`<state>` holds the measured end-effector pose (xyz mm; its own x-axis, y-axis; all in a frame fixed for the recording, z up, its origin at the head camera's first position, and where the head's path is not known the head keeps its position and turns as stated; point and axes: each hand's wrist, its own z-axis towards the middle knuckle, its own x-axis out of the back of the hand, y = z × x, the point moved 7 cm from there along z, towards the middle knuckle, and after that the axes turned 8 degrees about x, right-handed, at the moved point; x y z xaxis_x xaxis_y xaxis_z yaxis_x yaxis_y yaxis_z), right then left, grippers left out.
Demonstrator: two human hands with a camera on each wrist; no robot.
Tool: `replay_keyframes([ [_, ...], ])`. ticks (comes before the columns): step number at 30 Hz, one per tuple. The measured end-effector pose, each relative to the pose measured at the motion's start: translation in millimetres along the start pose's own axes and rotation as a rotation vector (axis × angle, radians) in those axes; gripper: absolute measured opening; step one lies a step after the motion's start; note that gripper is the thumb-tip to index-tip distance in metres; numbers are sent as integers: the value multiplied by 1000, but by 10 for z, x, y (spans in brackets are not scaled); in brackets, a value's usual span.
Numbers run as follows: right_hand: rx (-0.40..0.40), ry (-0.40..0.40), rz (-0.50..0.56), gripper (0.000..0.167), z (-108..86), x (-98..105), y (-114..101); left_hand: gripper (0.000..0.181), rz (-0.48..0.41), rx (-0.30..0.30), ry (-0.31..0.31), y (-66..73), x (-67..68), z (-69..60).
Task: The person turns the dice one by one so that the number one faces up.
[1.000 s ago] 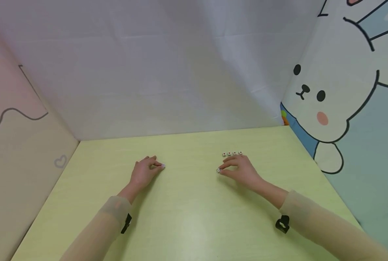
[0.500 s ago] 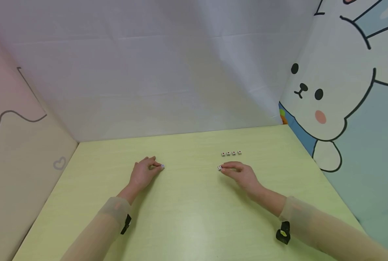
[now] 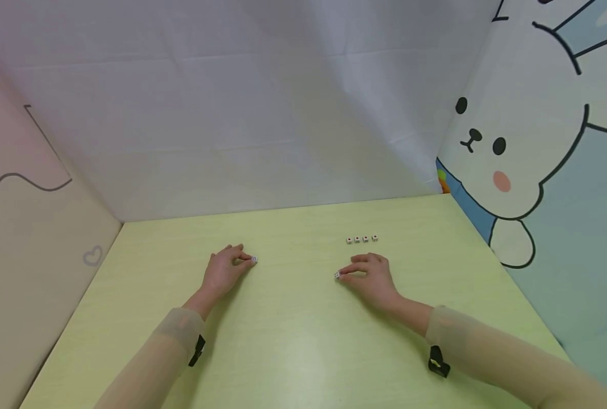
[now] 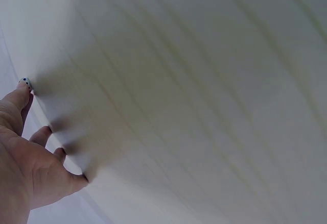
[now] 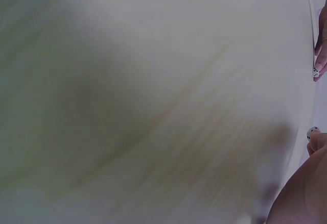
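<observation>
Between thumb and index finger my left hand [image 3: 225, 270] pinches a small white die [image 3: 254, 259] on the left half of the table. In the left wrist view that die [image 4: 25, 83] shows dark pips, and the other fingertips touch the tabletop. My right hand [image 3: 375, 281] pinches another white die [image 3: 337, 275] at its fingertips, right of the middle. The right wrist view shows this die [image 5: 313, 132] close by and the left hand's die [image 5: 316, 73] farther off. Behind the right hand stands a short row of white dice [image 3: 357, 240], red pips on the sides facing me.
The pale yellow-green table [image 3: 293, 341] meets a white cloth wall [image 3: 262, 142] at its back edge. A wall with a rabbit drawing [image 3: 518, 170] borders the right side, and a pink and cream wall [image 3: 27, 255] the left.
My right hand has shifted slightly left and nearer with its die, after lifting away from the row, which is now fully visible. My left hand has stayed in place.
</observation>
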<state>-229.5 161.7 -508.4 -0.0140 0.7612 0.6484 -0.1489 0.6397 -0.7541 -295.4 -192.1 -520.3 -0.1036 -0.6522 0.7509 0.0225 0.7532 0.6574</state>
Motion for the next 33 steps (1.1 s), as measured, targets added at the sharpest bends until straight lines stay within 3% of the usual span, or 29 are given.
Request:
replay_keyframes([
  [5,-17,-7,-24,12,-3,-44,32,21,-2,2,-4,-4,0,3],
  [33,57,-24,-141,9,-30,-64,-13,21,15,2,5,-18,4,29],
])
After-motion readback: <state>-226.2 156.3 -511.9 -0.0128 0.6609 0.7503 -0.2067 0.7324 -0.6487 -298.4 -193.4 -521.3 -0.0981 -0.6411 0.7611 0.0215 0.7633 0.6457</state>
